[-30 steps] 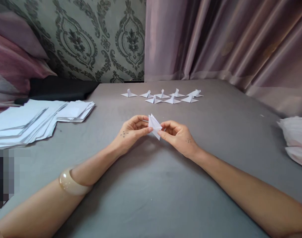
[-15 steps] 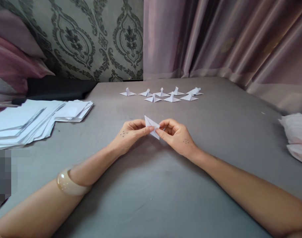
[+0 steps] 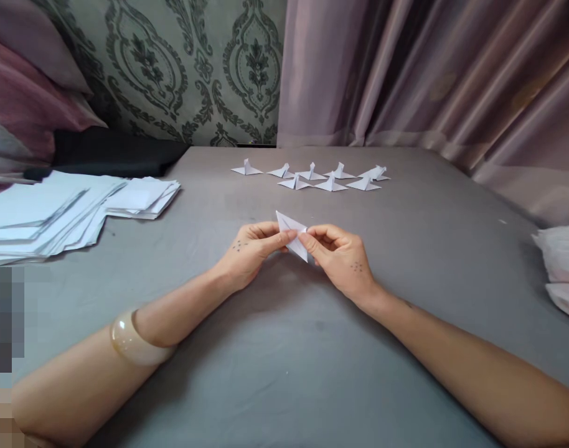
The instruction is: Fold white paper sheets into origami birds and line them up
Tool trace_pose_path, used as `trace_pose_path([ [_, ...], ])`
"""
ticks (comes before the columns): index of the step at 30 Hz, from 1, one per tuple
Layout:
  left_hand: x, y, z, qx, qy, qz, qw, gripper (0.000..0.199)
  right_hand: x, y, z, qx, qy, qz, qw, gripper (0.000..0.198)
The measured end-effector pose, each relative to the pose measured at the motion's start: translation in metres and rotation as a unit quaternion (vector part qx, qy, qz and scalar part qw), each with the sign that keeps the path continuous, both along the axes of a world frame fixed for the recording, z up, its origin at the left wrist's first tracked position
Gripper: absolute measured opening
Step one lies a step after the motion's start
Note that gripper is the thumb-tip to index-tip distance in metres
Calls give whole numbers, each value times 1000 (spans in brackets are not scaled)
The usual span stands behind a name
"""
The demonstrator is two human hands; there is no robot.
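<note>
A small piece of folded white paper [image 3: 289, 223] with pointed corners is held between my two hands, above the grey tabletop. My left hand [image 3: 254, 249] pinches it from the left, thumb lying across its front face. On the other side, my right hand [image 3: 343, 258] grips its right corner between thumb and fingers. The fingertips behind the paper are partly hidden. Farther back stand several folded paper figures [image 3: 332, 183] with flat, pointed wings and an upright middle, set in two loose rows.
Stacks of white paper sheets [image 3: 37, 208] lie at the left, beside a dark cloth [image 3: 121, 152]. A whitish plastic-like bundle [image 3: 564, 264] sits at the right edge. Purple curtains [image 3: 331, 74] and a patterned wall [image 3: 210, 62] bound the grey table [image 3: 284, 348] at the back.
The view has shifted slightly, so the whole scene sits a little farther right. Both hands keep their pinch on the folded paper, with the thumbs almost unchanged.
</note>
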State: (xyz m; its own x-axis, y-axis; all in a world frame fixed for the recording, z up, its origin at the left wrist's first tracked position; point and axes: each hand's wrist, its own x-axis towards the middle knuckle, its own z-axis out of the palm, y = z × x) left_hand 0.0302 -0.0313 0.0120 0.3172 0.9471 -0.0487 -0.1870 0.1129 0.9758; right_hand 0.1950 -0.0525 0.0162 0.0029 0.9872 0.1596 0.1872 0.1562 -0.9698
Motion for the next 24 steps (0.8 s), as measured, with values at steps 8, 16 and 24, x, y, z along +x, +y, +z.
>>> trace_pose_path([
  [8, 1, -1, 2, -46, -67, -7, 997, 15, 0, 1, -2, -3, 21, 0, 1000, 24],
  [16, 1, -4, 2, -11, -35, 3, 999, 18, -1, 0, 2, -29, 30, 7, 999, 27],
  [24, 2, -8, 4, 49, 72, 28, 996, 23, 3, 1, 0, -18, 32, 33, 999, 28],
])
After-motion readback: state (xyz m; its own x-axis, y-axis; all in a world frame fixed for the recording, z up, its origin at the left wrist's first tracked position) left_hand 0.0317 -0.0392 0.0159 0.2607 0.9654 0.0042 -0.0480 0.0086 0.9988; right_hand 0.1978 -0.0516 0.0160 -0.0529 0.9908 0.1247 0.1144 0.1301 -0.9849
